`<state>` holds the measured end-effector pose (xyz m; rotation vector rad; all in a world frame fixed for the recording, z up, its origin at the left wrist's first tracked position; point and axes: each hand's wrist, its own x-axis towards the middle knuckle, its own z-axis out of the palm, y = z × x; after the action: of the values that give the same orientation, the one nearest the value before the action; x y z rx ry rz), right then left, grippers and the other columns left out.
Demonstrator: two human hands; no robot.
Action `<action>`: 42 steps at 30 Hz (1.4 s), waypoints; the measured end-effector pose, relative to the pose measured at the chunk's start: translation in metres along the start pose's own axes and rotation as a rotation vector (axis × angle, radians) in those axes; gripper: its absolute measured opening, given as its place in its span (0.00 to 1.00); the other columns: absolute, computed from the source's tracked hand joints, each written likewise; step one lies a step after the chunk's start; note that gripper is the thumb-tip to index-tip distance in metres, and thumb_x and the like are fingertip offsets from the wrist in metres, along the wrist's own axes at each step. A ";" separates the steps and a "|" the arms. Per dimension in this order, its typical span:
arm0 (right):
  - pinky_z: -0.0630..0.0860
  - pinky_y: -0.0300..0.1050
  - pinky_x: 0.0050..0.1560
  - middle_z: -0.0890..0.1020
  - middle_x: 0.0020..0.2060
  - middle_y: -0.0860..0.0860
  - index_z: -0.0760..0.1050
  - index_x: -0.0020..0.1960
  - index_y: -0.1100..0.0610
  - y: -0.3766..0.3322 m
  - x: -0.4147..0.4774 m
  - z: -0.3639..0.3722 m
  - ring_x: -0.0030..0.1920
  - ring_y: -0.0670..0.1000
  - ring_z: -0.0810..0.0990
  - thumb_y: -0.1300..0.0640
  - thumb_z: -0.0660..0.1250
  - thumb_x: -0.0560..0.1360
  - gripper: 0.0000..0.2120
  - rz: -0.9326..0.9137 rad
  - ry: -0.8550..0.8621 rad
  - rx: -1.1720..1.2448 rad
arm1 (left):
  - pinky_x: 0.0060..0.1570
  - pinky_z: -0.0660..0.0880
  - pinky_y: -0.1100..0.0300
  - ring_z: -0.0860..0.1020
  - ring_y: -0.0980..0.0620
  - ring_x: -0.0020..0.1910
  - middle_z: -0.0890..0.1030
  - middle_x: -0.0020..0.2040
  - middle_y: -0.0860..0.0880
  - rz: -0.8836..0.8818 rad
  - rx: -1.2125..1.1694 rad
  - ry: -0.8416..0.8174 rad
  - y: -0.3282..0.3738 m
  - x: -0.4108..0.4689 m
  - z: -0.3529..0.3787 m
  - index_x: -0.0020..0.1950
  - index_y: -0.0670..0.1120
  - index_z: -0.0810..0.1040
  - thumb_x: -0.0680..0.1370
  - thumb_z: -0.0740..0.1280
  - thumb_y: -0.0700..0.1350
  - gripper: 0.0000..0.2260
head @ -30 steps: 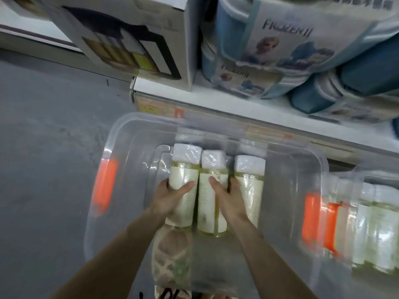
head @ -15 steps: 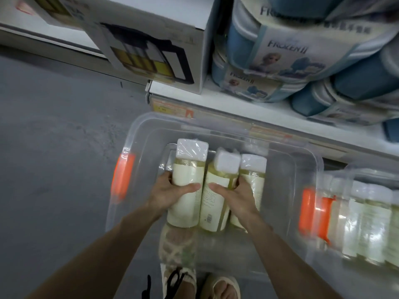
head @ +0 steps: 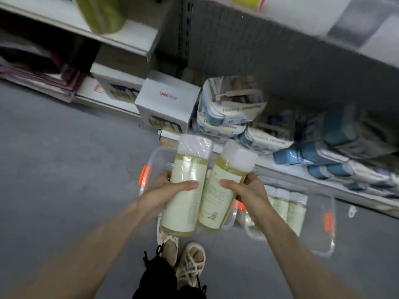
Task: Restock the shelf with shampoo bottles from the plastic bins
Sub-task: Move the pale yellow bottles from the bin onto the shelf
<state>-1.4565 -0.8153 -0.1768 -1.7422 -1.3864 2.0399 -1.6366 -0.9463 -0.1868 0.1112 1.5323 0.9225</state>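
Aloft, left grip (head: 159,195): curled round left bottle (head: 186,167)
Right grip (head: 250,195): curled round right bottle (head: 213,203), tilted
Plastic bins (head: 328,221): lay below

I'm seeing a grey floor (head: 64,169) running under everything. A white box (head: 168,100) with red lettering is sitting just beside a stack of blue-and-white packs (head: 228,104), and a second box (head: 114,83) is standing behind it, further left in view. Further right, blue bundles (head: 323,152) are lying in a blurred heap. A grey pegboard (head: 259,57) is rising behind the packs. A green can (head: 101,14) is showing at the top edge, blurred. Purple sheets (head: 43,78) are lying flat at far left. Below, two beige sandals (head: 191,262) and black trousers (head: 159,279) are showing.
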 end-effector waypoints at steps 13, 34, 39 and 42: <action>0.77 0.44 0.40 0.85 0.47 0.50 0.74 0.57 0.54 -0.287 -0.283 -0.050 0.46 0.51 0.84 0.61 0.79 0.55 0.32 -0.442 -0.047 0.097 | 0.51 0.79 0.49 0.83 0.44 0.51 0.84 0.52 0.43 0.485 0.104 -0.193 0.253 -0.305 0.050 0.60 0.44 0.77 0.56 0.79 0.49 0.34; 0.77 0.54 0.54 0.78 0.54 0.52 0.65 0.62 0.56 -0.515 -0.436 -0.096 0.53 0.53 0.79 0.58 0.78 0.65 0.32 -1.021 0.313 0.101 | 0.45 0.80 0.56 0.83 0.50 0.50 0.84 0.51 0.49 1.184 0.124 -0.094 0.481 -0.462 0.095 0.57 0.47 0.77 0.63 0.81 0.45 0.25; 0.74 0.42 0.43 0.77 0.49 0.48 0.64 0.62 0.55 -0.532 -0.416 -0.101 0.48 0.45 0.78 0.60 0.79 0.64 0.33 -1.057 0.403 0.130 | 0.42 0.78 0.60 0.82 0.54 0.47 0.82 0.48 0.51 1.222 0.079 -0.043 0.502 -0.444 0.108 0.51 0.50 0.75 0.63 0.80 0.41 0.21; 0.73 0.41 0.43 0.77 0.48 0.46 0.64 0.60 0.55 -0.541 -0.401 -0.107 0.46 0.43 0.77 0.61 0.79 0.64 0.32 -1.067 0.453 0.130 | 0.44 0.79 0.59 0.81 0.54 0.47 0.82 0.49 0.50 1.223 0.054 -0.037 0.511 -0.432 0.115 0.50 0.50 0.74 0.63 0.80 0.40 0.22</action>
<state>-1.4767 -0.6914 0.4933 -0.9345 -1.4797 1.0460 -1.6669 -0.7929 0.4744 1.1890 1.3807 1.7856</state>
